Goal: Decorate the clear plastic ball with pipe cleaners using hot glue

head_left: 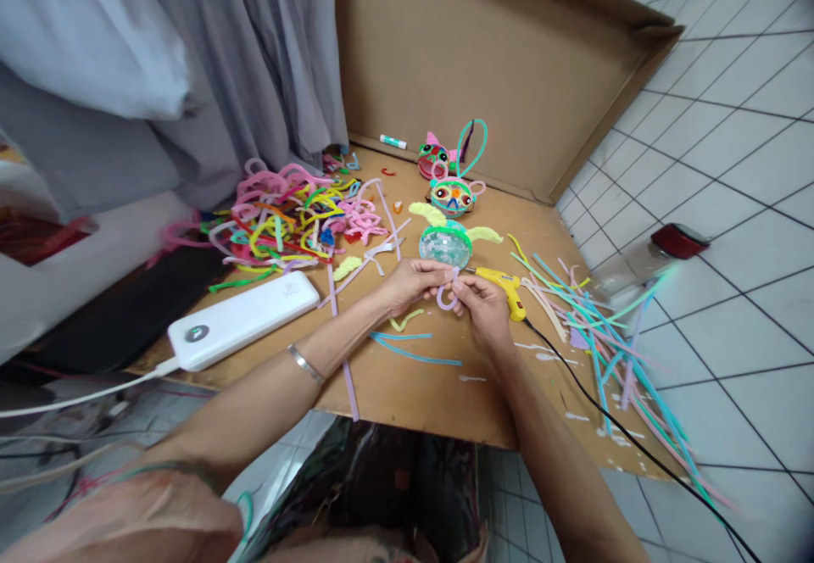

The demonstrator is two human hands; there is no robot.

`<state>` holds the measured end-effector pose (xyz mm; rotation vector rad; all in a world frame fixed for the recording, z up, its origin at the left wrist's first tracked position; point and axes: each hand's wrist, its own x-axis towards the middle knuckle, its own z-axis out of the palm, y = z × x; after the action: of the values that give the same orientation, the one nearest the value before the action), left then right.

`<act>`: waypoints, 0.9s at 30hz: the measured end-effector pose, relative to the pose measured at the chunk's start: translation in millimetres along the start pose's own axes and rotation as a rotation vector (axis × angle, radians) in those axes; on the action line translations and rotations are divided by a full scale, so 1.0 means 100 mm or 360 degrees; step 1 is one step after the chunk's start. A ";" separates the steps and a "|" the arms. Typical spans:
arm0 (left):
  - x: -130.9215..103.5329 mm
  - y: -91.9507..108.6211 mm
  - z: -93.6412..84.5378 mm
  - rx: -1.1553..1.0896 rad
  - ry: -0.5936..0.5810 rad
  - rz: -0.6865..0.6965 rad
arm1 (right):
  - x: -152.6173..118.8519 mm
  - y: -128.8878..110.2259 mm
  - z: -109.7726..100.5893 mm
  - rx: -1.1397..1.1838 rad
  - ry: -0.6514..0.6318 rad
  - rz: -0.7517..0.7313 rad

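My left hand [420,281] and my right hand [482,300] meet over the middle of the table. Between them a lilac pipe cleaner [447,298] is bent into a small loop, its ends pinched by the fingers of both hands. Just beyond sits a round, clear craft piece [445,247] with a green rim and pale yellow fuzzy strips sticking out at its sides. A yellow glue gun [505,285] lies right behind my right hand, its nozzle toward the craft piece. Blue pipe cleaners [420,353] rest on the table below my hands.
A heap of colourful pipe cleaners [286,220] lies left, near a white power bank [245,321]. More straight pipe cleaners [610,334] spread at right beside a red-lidded bottle [649,262]. Two decorated figures [453,196] stand at the back. The glue gun's black cord [591,406] crosses the right side.
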<state>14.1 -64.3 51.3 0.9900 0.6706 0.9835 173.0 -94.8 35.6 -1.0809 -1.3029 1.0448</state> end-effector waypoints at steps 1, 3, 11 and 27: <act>0.00 0.00 0.00 0.0013 0.0002 -0.0001 | 0.00 0.00 0.00 -0.0015 0.0000 0.0003; -0.01 0.00 0.00 0.0039 0.0002 -0.0012 | -0.01 -0.01 0.00 -0.0034 0.0008 0.0007; -0.01 -0.02 0.04 0.0089 0.0083 -0.0002 | 0.01 0.02 -0.02 -0.0027 0.0048 0.0055; -0.05 -0.07 0.02 0.0701 0.0056 0.0167 | 0.00 -0.08 -0.04 -0.0329 0.0199 -0.0227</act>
<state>16.4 -71.2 45.7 1.4075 0.8943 0.9658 177.2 -96.6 43.1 -1.1693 -1.3862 0.7369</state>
